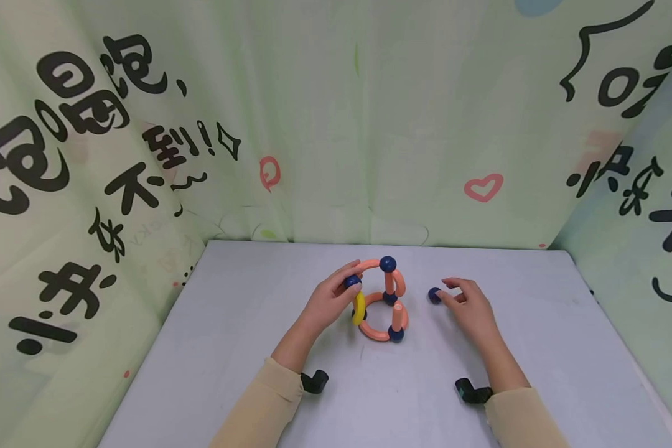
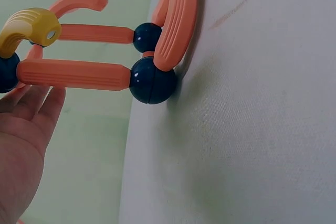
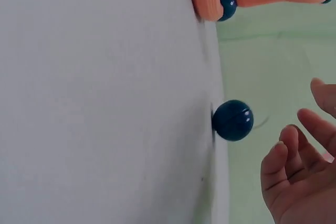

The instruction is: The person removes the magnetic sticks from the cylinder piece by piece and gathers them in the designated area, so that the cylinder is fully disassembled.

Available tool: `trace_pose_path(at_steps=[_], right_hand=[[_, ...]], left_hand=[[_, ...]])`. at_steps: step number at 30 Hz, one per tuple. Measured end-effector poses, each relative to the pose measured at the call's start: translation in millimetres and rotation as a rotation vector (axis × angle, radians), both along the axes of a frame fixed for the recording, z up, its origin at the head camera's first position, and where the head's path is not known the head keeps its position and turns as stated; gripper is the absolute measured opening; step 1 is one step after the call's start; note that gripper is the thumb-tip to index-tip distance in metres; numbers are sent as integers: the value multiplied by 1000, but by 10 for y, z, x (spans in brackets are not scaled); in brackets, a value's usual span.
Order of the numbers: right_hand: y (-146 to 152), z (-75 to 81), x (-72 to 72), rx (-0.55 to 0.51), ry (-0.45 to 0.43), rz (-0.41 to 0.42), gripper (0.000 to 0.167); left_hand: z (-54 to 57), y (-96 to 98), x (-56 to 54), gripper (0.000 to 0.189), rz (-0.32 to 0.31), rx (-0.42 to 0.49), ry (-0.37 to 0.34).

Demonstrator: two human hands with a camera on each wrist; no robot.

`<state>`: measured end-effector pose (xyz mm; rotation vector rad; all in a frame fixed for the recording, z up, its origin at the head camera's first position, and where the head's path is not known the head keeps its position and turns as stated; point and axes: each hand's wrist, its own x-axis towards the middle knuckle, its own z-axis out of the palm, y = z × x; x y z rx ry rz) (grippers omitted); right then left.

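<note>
A magnetic rod-and-ball structure (image 1: 375,334) stands on the table, with salmon rods forming a lower ring, uprights and a partial upper ring, joined by navy balls. One curved rod (image 1: 359,308) is yellow, hanging from an upper navy ball (image 1: 352,282). My left hand (image 1: 331,297) holds that upper ball between fingers and thumb; the left wrist view shows the fingers (image 2: 50,106) partly behind the structure. To the right, a loose navy ball (image 3: 233,120) rests on the table. Beside it hovers my right hand (image 1: 473,311), fingers loosely bent, with a gap to the ball in the right wrist view.
The white table (image 1: 246,274) runs back to a pale green printed curtain (image 1: 325,124), which also hangs along both sides. Dark wrist cameras sit at the left cuff (image 1: 315,381) and the right cuff (image 1: 473,392).
</note>
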<state>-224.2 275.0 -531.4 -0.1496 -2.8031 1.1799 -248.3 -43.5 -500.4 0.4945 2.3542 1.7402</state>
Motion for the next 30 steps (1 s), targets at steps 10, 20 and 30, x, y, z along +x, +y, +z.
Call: trace_pose_path(at_steps=[10,20,30], right_hand=[[-402,92,315,-175,-72,197,40],[-635,17,356,-222,-156,269,46],[-724,-53,330,-190,-167,265,42]], left_hand=[[-3,4,-15,41,13,-15,-5],[-14,2,-30,40,13,-20,6],[-26,5,-29,40,8,-22,21]])
